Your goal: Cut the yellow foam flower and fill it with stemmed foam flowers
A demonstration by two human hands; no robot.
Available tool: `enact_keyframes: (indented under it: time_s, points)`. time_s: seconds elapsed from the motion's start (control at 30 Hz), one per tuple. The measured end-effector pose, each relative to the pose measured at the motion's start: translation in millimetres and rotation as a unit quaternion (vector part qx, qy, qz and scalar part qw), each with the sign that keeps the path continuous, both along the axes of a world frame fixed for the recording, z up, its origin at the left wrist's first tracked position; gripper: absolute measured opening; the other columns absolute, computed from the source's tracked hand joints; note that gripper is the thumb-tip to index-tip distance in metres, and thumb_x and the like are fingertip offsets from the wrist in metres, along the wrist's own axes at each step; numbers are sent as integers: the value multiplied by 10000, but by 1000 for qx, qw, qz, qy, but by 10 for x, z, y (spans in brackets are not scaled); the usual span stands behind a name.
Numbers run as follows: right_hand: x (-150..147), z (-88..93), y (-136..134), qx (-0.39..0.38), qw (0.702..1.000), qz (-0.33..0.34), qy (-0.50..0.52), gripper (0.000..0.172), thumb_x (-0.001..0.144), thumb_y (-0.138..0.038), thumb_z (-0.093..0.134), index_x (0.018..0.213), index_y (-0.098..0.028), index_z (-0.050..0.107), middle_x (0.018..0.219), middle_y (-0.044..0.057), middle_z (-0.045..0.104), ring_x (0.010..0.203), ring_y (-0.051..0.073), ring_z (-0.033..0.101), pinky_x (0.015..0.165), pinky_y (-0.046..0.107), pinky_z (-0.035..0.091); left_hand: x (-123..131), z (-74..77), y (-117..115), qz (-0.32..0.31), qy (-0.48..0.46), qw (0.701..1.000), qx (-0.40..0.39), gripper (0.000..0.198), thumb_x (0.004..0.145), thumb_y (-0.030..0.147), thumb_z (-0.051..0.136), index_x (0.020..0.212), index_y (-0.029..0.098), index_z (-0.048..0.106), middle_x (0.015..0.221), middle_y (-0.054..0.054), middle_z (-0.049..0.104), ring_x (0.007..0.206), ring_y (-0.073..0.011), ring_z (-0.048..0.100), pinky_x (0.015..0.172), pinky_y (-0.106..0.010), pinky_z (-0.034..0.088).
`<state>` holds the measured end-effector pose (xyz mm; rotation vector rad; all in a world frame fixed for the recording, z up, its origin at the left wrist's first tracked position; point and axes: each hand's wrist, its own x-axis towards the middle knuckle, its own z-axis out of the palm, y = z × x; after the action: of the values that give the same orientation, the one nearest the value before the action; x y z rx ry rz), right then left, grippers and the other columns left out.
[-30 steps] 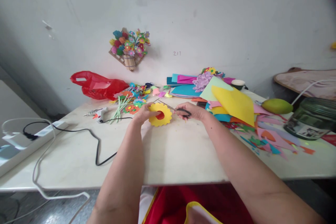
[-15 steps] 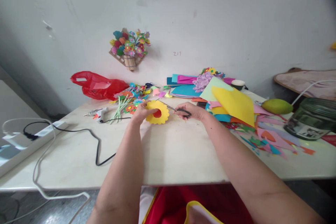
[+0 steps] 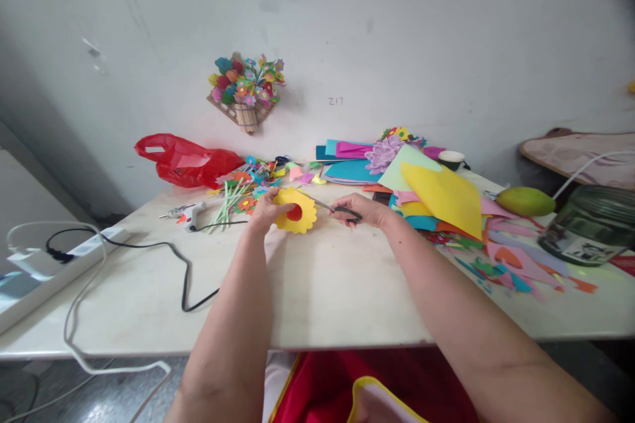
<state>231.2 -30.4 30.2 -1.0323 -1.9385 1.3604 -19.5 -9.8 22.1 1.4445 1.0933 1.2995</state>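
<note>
A yellow scalloped flower cutout [image 3: 303,219] with a red round centre [image 3: 294,212] is pinched in my left hand [image 3: 268,211], the thumb lying over its face. Dark-handled scissors [image 3: 351,214] are gripped in my right hand [image 3: 364,208]. Their blades point left and reach the flower's upper right edge; whether they touch it I cannot tell. Both hands are above the table [image 3: 322,284]. Close behind my left hand lie pale green stems [image 3: 229,203] and an orange flower [image 3: 247,205].
Coloured sheets [image 3: 441,195], scraps [image 3: 516,268], a green mango [image 3: 526,201] and a glass jar [image 3: 588,225] are at right. A red bag [image 3: 188,162], glue gun [image 3: 193,216] and power strip [image 3: 94,251] stand left, with cords across the table. A flower basket [image 3: 247,96] hangs on the wall.
The yellow flower has shifted slightly left and up with my left hand. My right hand and the scissors look nearly still.
</note>
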Motion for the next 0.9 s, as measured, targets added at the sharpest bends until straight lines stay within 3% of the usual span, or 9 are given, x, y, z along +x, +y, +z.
enact_keyframes:
  time_s: [0.47, 0.9]
  points:
    - [1, -2, 7, -27, 999, 15, 23, 204, 652, -306, 665, 727, -118, 638, 455, -76, 439, 398, 44, 376, 386, 204, 289, -9, -2, 19, 1, -35, 999, 15, 441, 451, 226, 812, 822, 163, 583, 716, 1, 669, 586, -152, 626, 538, -247, 504]
    - [47, -53, 65, -6, 999, 28, 16, 255, 633, -344, 704, 768, -128, 681, 515, -57, 487, 428, 46, 381, 419, 216, 302, -17, 7, 11, -2, -25, 1000, 11, 444, 447, 235, 807, 827, 155, 594, 725, -8, 675, 604, -163, 633, 549, -257, 508]
